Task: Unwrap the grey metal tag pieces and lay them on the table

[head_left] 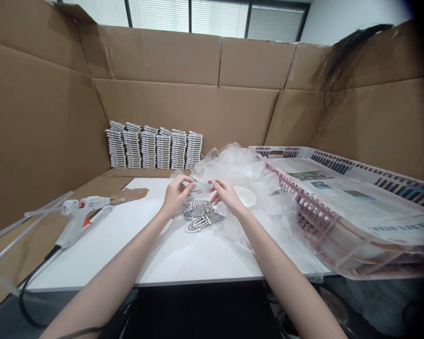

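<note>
My left hand is closed, thumb and fingers pinching one edge of a clear plastic bag. At its other edge, the fingertips of my right hand are pinched together. The film is thin and see-through, so its outline is hard to make out. Under both hands lies a small heap of flat grey-and-white patterned pieces with dark outlines, overlapping on the white tabletop. Just behind and to the right, a large pile of crumpled clear plastic bags surrounds a round white disc.
Several tall stacks of white-edged pieces stand along the cardboard wall. A white glue gun with glue sticks is at left, near a torn cardboard scrap. On the right sits a pink-and-white plastic basket holding printed sheets.
</note>
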`<state>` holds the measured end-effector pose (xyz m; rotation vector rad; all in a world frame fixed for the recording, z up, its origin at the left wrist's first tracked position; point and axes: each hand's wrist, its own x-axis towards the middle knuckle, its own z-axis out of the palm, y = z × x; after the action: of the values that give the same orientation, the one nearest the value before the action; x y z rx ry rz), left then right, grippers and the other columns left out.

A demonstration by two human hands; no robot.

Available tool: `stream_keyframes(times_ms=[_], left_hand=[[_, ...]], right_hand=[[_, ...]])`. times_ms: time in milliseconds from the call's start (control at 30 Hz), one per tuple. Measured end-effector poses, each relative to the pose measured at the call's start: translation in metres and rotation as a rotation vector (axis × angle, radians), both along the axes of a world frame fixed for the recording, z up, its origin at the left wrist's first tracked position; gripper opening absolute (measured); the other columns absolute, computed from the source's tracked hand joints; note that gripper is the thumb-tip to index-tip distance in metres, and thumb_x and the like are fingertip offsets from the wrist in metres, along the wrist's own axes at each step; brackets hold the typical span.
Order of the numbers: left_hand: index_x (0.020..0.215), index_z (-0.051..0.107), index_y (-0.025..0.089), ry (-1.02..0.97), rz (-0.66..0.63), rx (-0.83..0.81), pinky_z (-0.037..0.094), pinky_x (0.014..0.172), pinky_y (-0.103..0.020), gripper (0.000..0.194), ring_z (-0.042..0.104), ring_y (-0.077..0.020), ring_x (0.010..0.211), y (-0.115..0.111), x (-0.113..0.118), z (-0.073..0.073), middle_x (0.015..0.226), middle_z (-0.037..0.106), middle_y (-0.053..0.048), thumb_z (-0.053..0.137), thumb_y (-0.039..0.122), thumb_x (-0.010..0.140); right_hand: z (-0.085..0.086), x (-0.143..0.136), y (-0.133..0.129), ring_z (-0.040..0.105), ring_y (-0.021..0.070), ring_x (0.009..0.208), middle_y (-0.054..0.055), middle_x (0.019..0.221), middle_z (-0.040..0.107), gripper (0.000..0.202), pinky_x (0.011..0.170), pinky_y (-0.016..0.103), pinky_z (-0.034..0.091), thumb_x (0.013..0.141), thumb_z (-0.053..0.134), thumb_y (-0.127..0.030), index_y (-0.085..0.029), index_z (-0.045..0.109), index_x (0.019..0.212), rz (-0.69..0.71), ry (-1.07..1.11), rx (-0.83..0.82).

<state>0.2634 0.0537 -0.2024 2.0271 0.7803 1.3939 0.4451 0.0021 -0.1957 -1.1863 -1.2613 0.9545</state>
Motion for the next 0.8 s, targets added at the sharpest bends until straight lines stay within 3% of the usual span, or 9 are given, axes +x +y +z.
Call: stream_keyframes(times_ms=[167, 267, 367, 467, 533, 633, 800], left_hand=[[0.088, 0.059, 0.017, -0.039, -0.162, -0.074, 0.048, 0.058, -0.024, 0.024, 0.057, -0.0108, 0.064, -0.011, 0.006, 0.004, 0.093, 0.062, -0.004, 0.063, 0.040, 0.082], [0.083, 0.061, 0.016, -0.034, -0.211, -0.054, 0.049, 0.066, -0.024, 0.024, 0.060, -0.0138, 0.075, -0.012, 0.004, 0.008, 0.095, 0.063, -0.006, 0.066, 0.039, 0.080], [0.085, 0.063, 0.016, -0.013, -0.248, -0.068, 0.050, 0.071, -0.024, 0.027, 0.060, -0.0160, 0.084, -0.009, 0.002, 0.007, 0.101, 0.063, -0.008, 0.066, 0.042, 0.080], [0.104, 0.062, 0.018, 0.005, -0.233, -0.183, 0.049, 0.064, -0.025, 0.038, 0.059, -0.0126, 0.071, -0.003, 0.001, 0.001, 0.108, 0.063, -0.007, 0.062, 0.048, 0.081], [0.107, 0.062, 0.017, 0.001, -0.202, -0.272, 0.049, 0.060, -0.026, 0.048, 0.059, -0.0134, 0.068, 0.002, 0.001, -0.004, 0.105, 0.064, -0.007, 0.067, 0.052, 0.075], [0.092, 0.066, 0.014, -0.004, -0.146, -0.304, 0.048, 0.060, -0.027, 0.046, 0.059, -0.0157, 0.067, 0.009, 0.001, -0.008, 0.089, 0.067, -0.006, 0.076, 0.050, 0.064], [0.074, 0.069, 0.015, -0.028, -0.062, -0.188, 0.046, 0.069, -0.029, 0.030, 0.060, -0.0184, 0.074, 0.010, -0.002, -0.006, 0.078, 0.068, -0.005, 0.075, 0.044, 0.066]], right_hand=[[-0.006, 0.005, 0.006, 0.056, 0.0071, 0.040, -0.003, 0.070, 0.053, 0.025, 0.034, 0.017, 0.040, 0.091, 0.049, -0.042, -0.018, 0.053, 0.093, -0.076, -0.014, -0.009], [-0.007, 0.006, 0.006, 0.058, 0.0084, 0.044, -0.001, 0.067, 0.058, 0.028, 0.039, 0.018, 0.047, 0.089, 0.052, -0.044, -0.016, 0.055, 0.086, -0.059, 0.028, -0.015], [-0.006, 0.006, 0.004, 0.061, 0.0107, 0.059, 0.003, 0.080, 0.064, 0.027, 0.051, 0.022, 0.055, 0.080, 0.064, -0.041, -0.015, 0.060, 0.086, -0.006, 0.093, 0.073], [-0.005, 0.004, 0.000, 0.064, 0.0142, 0.074, 0.005, 0.092, 0.067, 0.036, 0.060, 0.025, 0.058, 0.070, 0.072, -0.041, -0.016, 0.064, 0.094, -0.010, 0.085, 0.154], [-0.007, 0.003, 0.000, 0.064, 0.0153, 0.075, 0.005, 0.090, 0.067, 0.041, 0.063, 0.027, 0.057, 0.067, 0.074, -0.042, -0.015, 0.065, 0.097, -0.002, 0.063, 0.163], [-0.011, 0.002, 0.002, 0.062, 0.0154, 0.069, 0.003, 0.080, 0.067, 0.040, 0.063, 0.028, 0.054, 0.066, 0.074, -0.044, -0.015, 0.067, 0.092, 0.030, 0.013, 0.167], [-0.015, 0.002, 0.005, 0.059, 0.0158, 0.064, 0.002, 0.068, 0.065, 0.029, 0.064, 0.029, 0.048, 0.068, 0.071, -0.044, -0.016, 0.067, 0.073, 0.001, -0.135, 0.224]])
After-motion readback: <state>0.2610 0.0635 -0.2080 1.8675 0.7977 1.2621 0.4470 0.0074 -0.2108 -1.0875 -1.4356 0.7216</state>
